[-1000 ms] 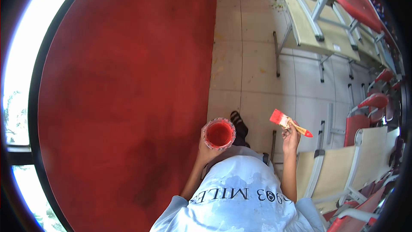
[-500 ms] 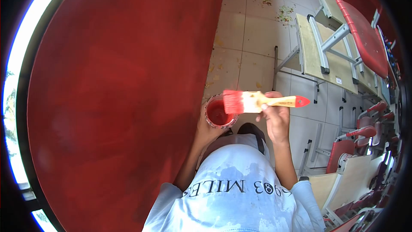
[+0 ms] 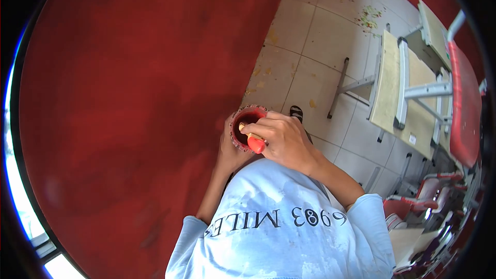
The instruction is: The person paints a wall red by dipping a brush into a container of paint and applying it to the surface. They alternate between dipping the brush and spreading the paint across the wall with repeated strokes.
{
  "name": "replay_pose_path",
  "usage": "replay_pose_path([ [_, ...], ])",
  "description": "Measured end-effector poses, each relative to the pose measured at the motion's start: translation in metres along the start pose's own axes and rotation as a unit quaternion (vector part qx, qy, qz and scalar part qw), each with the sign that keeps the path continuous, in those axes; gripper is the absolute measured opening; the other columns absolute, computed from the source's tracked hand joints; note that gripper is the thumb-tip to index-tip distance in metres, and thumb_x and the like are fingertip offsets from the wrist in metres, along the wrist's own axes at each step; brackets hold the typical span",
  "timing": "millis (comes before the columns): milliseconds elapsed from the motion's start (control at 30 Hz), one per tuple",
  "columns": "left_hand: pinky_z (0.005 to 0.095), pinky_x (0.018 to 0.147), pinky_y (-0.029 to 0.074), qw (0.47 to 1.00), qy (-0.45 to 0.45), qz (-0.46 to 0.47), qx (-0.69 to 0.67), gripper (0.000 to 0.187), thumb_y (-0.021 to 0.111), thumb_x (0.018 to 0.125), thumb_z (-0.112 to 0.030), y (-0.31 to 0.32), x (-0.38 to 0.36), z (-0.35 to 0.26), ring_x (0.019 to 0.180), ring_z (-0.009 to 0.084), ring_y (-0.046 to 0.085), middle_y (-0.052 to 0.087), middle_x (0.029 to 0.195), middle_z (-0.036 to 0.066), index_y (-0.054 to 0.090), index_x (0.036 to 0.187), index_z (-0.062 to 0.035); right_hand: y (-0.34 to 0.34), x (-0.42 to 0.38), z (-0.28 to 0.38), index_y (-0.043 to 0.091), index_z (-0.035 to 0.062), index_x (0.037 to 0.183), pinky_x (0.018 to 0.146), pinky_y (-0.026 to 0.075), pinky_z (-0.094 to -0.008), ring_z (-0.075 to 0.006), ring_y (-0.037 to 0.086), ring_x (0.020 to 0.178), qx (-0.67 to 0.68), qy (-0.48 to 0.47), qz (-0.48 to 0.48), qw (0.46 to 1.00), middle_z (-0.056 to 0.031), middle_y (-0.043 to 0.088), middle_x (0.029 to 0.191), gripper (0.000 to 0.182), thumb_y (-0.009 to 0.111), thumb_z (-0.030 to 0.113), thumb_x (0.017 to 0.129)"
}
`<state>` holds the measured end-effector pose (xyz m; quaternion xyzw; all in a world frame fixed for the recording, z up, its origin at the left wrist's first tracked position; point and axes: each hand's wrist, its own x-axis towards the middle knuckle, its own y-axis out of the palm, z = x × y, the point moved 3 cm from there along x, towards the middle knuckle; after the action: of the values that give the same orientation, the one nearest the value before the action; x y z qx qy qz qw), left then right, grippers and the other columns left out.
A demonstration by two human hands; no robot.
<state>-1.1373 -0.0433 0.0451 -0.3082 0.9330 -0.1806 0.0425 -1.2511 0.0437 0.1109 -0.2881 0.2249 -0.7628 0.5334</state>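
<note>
Red paint-smeared cup (image 3: 237, 145) sits in the left hand (image 3: 228, 148), held in front of the waist, just beside the wall. Left hand is wrapped around the cup's outer side, near the bottom-left of the rim; fingers on the far side mostly hidden. Cup mouth faces up at the camera, rim blotchy red and pale, interior dark red. Fill level: can't tell, shaded and partly covered.

Right hand (image 3: 287, 138) is closed on the brush (image 3: 255, 144), over the cup mouth. Red handle end points up and back toward the body, yellowish part of the handle shows above the opening. Bristles hidden, so can't confirm how deep they go. Right-hand fingers overlap the right side of the rim from this angle; contact with the rim can't be told.

Left half of view: big red wall (image 3: 124, 98), surface uneven, darker patches near the cup. Wall meets pale tiled floor (image 3: 323, 36), with yellow flecks along the edge and leafy scraps (image 3: 370, 17) further up.

Right side: pale worktop (image 3: 390, 90) on grey legs, red chair (image 3: 464, 106) resting on it. Person's light blue shirt (image 3: 274, 248) below, dark lettering, damp-looking patches.
</note>
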Motion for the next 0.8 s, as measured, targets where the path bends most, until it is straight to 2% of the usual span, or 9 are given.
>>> replay_pose_path([
  [100, 0.0353, 0.087, 0.042, 0.999, -0.010, -0.042, -0.006, 0.061, 0.074, 0.061, -0.014, 0.017, 0.021, -0.013, 0.102, 0.0257, 0.053, 0.053, 0.111, 0.013, 0.045, 0.114, -0.0041, -0.012, 0.017, -0.026, 0.064, 0.0107, 0.089, 0.058, 0.048, -0.0335, -0.0237, 0.058, 0.065, -0.009, -0.043, 0.013, 0.999, -0.0059, 0.062, 0.070, 0.027, 0.062, 0.007, 0.063],
  [233, 0.0355, 0.089, 0.041, 0.996, -0.033, -0.083, 0.020, 0.064, 0.074, 0.063, -0.012, 0.035, 0.043, -0.019, 0.104, 0.0255, 0.052, 0.052, 0.113, 0.013, 0.041, 0.117, -0.0038, -0.036, 0.041, -0.054, 0.064, 0.0125, 0.089, 0.057, 0.048, -0.0348, -0.0251, 0.060, 0.063, -0.006, -0.041, 0.103, 0.994, -0.0080, 0.063, 0.070, 0.026, 0.062, 0.008, 0.064],
  [300, 0.0347, 0.090, 0.041, 0.994, -0.019, -0.104, -0.030, 0.067, 0.075, 0.063, -0.011, 0.043, 0.049, -0.017, 0.104, 0.0225, 0.052, 0.052, 0.113, 0.012, 0.039, 0.118, -0.0032, -0.038, 0.048, -0.063, 0.064, 0.0134, 0.090, 0.058, 0.049, -0.0359, -0.0260, 0.061, 0.064, -0.006, -0.051, 0.126, 0.991, -0.0090, 0.063, 0.072, 0.026, 0.061, 0.009, 0.065],
  [400, 0.0349, 0.089, 0.041, 0.989, -0.013, -0.141, -0.042, 0.066, 0.076, 0.063, -0.012, 0.045, 0.056, -0.028, 0.105, 0.0229, 0.052, 0.052, 0.114, 0.012, 0.040, 0.118, -0.0031, -0.043, 0.059, -0.063, 0.061, 0.0100, 0.082, 0.057, 0.048, -0.0391, -0.0282, 0.060, 0.061, 0.028, -0.096, 0.121, 0.988, -0.0100, 0.061, 0.066, 0.011, 0.056, 0.010, 0.071],
  [433, 0.0355, 0.089, 0.042, 0.987, -0.026, -0.157, -0.025, 0.066, 0.076, 0.062, -0.013, 0.044, 0.056, -0.028, 0.105, 0.0244, 0.052, 0.052, 0.114, 0.013, 0.043, 0.117, -0.0035, -0.043, 0.063, -0.064, 0.062, 0.0109, 0.085, 0.057, 0.048, -0.0391, -0.0286, 0.060, 0.061, 0.032, -0.112, 0.108, 0.987, -0.0101, 0.061, 0.067, 0.016, 0.056, 0.010, 0.071],
  [500, 0.0360, 0.088, 0.042, 0.983, -0.036, -0.180, 0.024, 0.068, 0.078, 0.060, -0.018, 0.042, 0.057, -0.026, 0.105, 0.0259, 0.052, 0.052, 0.114, 0.012, 0.045, 0.117, -0.0052, -0.047, 0.071, -0.061, 0.062, 0.0112, 0.086, 0.057, 0.048, -0.0387, -0.0288, 0.060, 0.062, 0.025, -0.111, 0.145, 0.983, -0.0104, 0.061, 0.068, 0.017, 0.057, 0.010, 0.071],
  [600, 0.0365, 0.087, 0.042, 0.977, -0.017, -0.210, 0.013, 0.068, 0.078, 0.059, -0.019, 0.043, 0.063, -0.017, 0.105, 0.0267, 0.051, 0.052, 0.114, 0.011, 0.045, 0.117, -0.0061, -0.050, 0.081, -0.066, 0.063, 0.0106, 0.088, 0.058, 0.048, -0.0381, -0.0285, 0.060, 0.064, 0.038, -0.134, 0.157, 0.978, -0.0108, 0.062, 0.071, 0.018, 0.058, 0.009, 0.071],
  [733, 0.0350, 0.088, 0.042, 0.968, -0.036, -0.245, -0.042, 0.068, 0.079, 0.059, -0.016, 0.045, 0.071, -0.025, 0.105, 0.0235, 0.052, 0.052, 0.115, 0.009, 0.045, 0.118, -0.0069, -0.070, 0.093, -0.069, 0.064, 0.0099, 0.088, 0.057, 0.048, -0.0370, -0.0277, 0.060, 0.063, 0.091, -0.143, 0.147, 0.975, -0.0099, 0.062, 0.070, 0.018, 0.061, 0.011, 0.070],
  [800, 0.0341, 0.089, 0.042, 0.969, -0.045, -0.238, -0.040, 0.071, 0.080, 0.060, -0.015, 0.045, 0.074, -0.024, 0.106, 0.0213, 0.051, 0.051, 0.116, 0.009, 0.041, 0.119, -0.0055, -0.080, 0.098, -0.071, 0.064, 0.0102, 0.087, 0.056, 0.047, -0.0362, -0.0275, 0.059, 0.061, 0.128, -0.131, 0.127, 0.975, -0.0095, 0.062, 0.068, 0.018, 0.063, 0.011, 0.069],
])
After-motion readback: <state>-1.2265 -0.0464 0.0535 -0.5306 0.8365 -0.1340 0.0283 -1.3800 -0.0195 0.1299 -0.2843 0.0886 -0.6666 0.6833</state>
